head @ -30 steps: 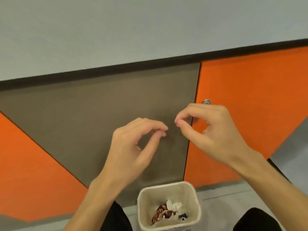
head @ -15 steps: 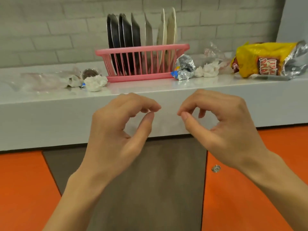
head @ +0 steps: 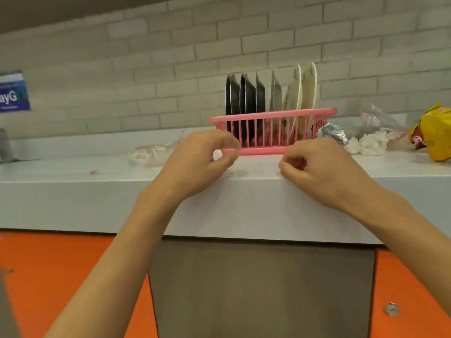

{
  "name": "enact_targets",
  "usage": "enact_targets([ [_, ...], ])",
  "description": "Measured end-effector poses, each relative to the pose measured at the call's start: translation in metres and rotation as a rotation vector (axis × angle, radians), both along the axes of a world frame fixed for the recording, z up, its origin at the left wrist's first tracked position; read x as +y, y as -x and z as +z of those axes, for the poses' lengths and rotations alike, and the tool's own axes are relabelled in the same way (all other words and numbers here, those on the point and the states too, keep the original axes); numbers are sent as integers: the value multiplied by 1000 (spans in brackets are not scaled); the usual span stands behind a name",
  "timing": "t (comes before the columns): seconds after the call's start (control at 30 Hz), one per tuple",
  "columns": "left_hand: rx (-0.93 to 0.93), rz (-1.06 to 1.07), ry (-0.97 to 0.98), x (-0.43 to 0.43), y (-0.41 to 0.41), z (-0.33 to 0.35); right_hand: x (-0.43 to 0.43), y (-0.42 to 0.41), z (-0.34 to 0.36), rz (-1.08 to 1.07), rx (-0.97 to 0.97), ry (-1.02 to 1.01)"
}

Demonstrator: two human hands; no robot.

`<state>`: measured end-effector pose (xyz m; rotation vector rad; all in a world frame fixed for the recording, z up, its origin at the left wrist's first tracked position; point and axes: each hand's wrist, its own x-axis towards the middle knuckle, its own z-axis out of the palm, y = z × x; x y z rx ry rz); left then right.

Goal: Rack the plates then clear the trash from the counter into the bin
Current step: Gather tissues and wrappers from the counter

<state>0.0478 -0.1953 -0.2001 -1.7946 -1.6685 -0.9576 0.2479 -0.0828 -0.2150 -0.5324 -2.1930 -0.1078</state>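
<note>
A pink rack [head: 273,115] stands on the white counter [head: 73,174] and holds several upright plates [head: 246,96], dark ones on the left and pale ones on the right. My left hand [head: 200,164] is over the counter at the rack's front left corner. Its curled fingers and thumb close round a white tissue wad [head: 216,154], of which only a sliver shows. My right hand [head: 319,169] hovers at the counter's front edge below the rack, fingers curled in, holding nothing. The bin is out of view.
Right of the rack lie a crumpled foil wrapper [head: 333,134], a white tissue clump [head: 368,143], a clear plastic bag [head: 377,117] and a yellow snack bag [head: 436,137]. A clear wrapper [head: 148,154] lies left of my left hand. Orange cupboard doors [head: 61,276] are below.
My view rose from the bin on the floor to the counter. Both hands lifted from in front of the cupboard up to the counter edge; the left one reached the tissue wad by the rack.
</note>
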Motion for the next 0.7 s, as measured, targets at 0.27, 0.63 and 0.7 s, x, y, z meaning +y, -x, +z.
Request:
enact_targets([
  [0.27, -28, 205, 193, 2, 34, 7, 2, 4, 4, -3, 8, 52],
  [0.63, -493, -293, 218, 48, -19, 19, 16, 21, 24, 199, -40, 360],
  [0.7, -611, -373, 293, 51, -17, 19, 19, 18, 24, 200, -15, 349],
])
